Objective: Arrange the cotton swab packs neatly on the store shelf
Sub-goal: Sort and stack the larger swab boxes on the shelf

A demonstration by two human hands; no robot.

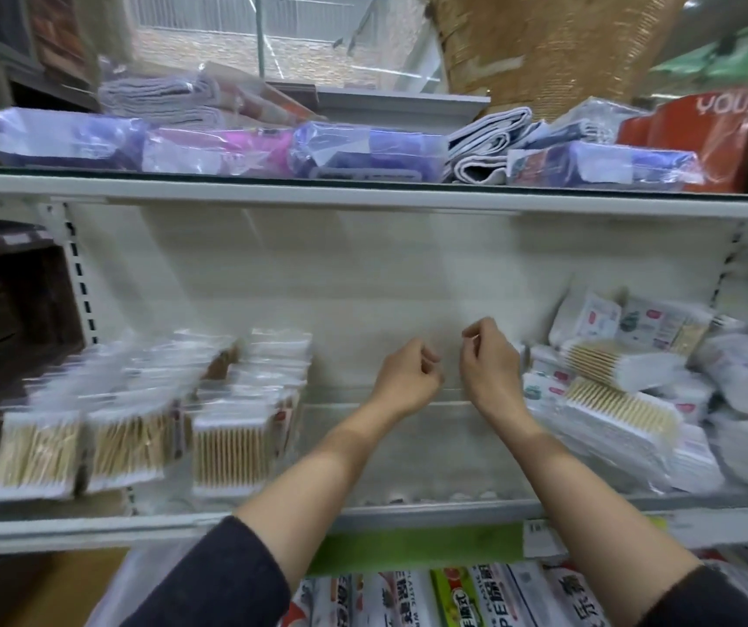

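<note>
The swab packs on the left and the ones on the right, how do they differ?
The left swab packs stand upright in tidy rows; the right swab packs lie tumbled in a heap. The left ones look alike; the right pile mixes flat packs with round tubs. Both sit on the same shelf.

Cotton swab packs (145, 427) upright in rows left; loose pile (634, 400) right, blurred.

My left hand (408, 377) and right hand (489, 359) hover with fingers curled, holding nothing, over the bare middle of the shelf (408, 445), between upright cotton swab packs (136, 423) and a jumbled heap of packs (634, 400).
</note>
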